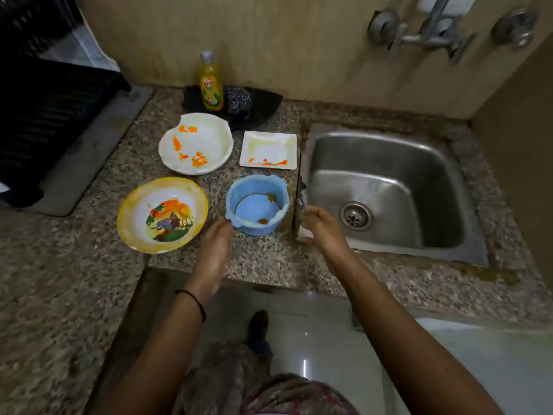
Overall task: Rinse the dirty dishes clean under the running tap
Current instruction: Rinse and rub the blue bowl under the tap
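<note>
Dim, warm indoor light with soft shadows. The left hand (214, 250) and right hand (323, 232) are smeared by motion blur. Just right of the right hand the steel sink (389, 163) carries a dull sheen. Below both hands the floor tiles (314, 330) show small glare streaks. Far beyond the right hand, the tap (425, 38) is bent and soft — wide-angle distortion.

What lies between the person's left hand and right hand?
The blue bowl, soiled inside, stands on the counter between the left hand and the right hand, as the head view shows.
</note>
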